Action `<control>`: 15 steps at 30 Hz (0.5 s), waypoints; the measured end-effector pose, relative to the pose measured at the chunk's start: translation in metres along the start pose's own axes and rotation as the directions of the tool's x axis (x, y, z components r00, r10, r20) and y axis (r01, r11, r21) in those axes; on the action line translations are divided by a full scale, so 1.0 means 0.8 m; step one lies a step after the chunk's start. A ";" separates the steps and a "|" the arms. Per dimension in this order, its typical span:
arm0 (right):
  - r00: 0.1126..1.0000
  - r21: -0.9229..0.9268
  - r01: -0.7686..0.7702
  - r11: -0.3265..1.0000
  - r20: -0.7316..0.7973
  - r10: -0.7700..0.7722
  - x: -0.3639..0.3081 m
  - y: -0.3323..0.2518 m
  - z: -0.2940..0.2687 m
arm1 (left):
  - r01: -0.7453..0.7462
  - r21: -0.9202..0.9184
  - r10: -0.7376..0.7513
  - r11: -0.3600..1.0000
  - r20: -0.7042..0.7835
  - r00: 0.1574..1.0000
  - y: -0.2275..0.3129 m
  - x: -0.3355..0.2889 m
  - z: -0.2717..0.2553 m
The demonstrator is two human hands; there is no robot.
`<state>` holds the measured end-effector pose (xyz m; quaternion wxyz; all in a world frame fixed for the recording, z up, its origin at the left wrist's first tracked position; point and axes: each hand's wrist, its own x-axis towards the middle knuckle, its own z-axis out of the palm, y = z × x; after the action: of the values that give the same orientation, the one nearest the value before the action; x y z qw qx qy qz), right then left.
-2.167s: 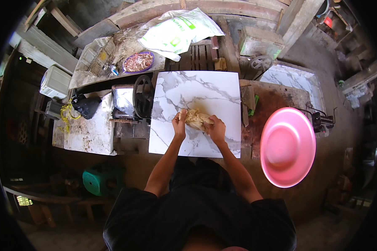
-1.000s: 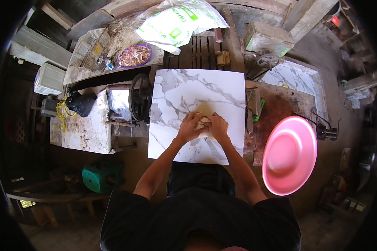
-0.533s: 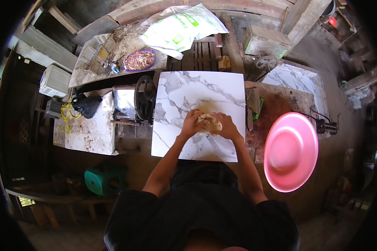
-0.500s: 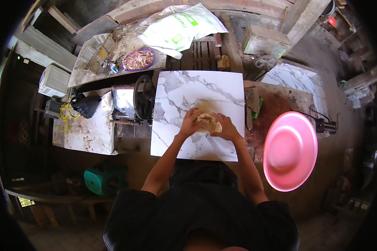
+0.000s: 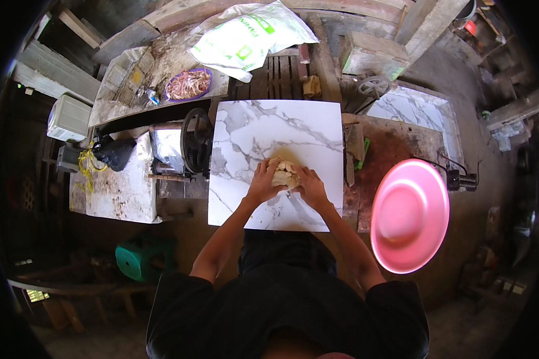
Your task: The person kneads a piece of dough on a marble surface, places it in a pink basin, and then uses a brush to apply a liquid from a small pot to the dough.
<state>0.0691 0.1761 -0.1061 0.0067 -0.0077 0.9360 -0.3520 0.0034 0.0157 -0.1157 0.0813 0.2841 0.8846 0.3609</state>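
A lump of pale, yellowish dough (image 5: 286,174) with a cracked, uneven surface rests on the white, grey-veined marble-look slab (image 5: 245,134) in front of me. My left hand (image 5: 263,182) curls round its left side. Opposite it, my right hand (image 5: 311,186) grips the right side, fingers bent over the edge. Both palms press inward, so the dough sits squeezed between them. Its underside and the parts beneath my fingers are hidden. A faint brownish smear shows on the slab just beyond the dough.
Right of the slab stands a large pink basin (image 5: 410,215). A hand-wheel machine (image 5: 196,140) adjoins its left edge. Farther back lie a white and green sack (image 5: 251,42) and a purple-rimmed dish (image 5: 188,84) of reddish strands. A green stool (image 5: 139,258) is at lower left.
My hands have closed in on the dough, which now looks more compact and rounded. The whole view has shifted slightly, moving the surroundings a little to the left.
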 end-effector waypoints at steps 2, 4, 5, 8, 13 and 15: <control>0.999 0.007 -0.026 1.000 -0.033 0.026 0.003 0.005 0.004 | -0.006 0.031 0.007 1.000 -0.034 0.999 0.001 0.002 0.003; 0.996 0.016 -0.047 0.999 -0.074 0.048 0.012 0.006 0.006 | 0.000 0.034 0.001 0.999 -0.050 0.999 -0.004 0.008 0.003; 0.993 0.024 -0.058 0.998 -0.105 0.061 0.017 0.006 0.007 | 0.007 0.034 -0.005 0.999 -0.063 0.998 -0.006 0.011 0.004; 0.983 0.012 -0.081 0.997 -0.162 0.082 0.027 0.010 0.009 | 0.017 -0.009 -0.018 1.000 -0.070 0.997 -0.013 0.028 -0.001; 0.959 -0.001 -0.102 0.995 -0.265 0.098 0.039 -0.010 -0.003 | -0.055 -0.358 -0.027 0.932 -0.219 0.975 -0.046 0.038 0.021; 0.952 -0.033 -0.054 0.998 -0.305 0.042 0.058 -0.028 -0.028 | -0.062 -0.510 -0.073 0.858 -0.240 0.968 -0.053 0.037 0.036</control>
<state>0.0224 0.1731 -0.0743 -0.1289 0.0691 0.9328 -0.3295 -0.0300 0.0245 -0.1637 0.0425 0.2017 0.7600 0.6164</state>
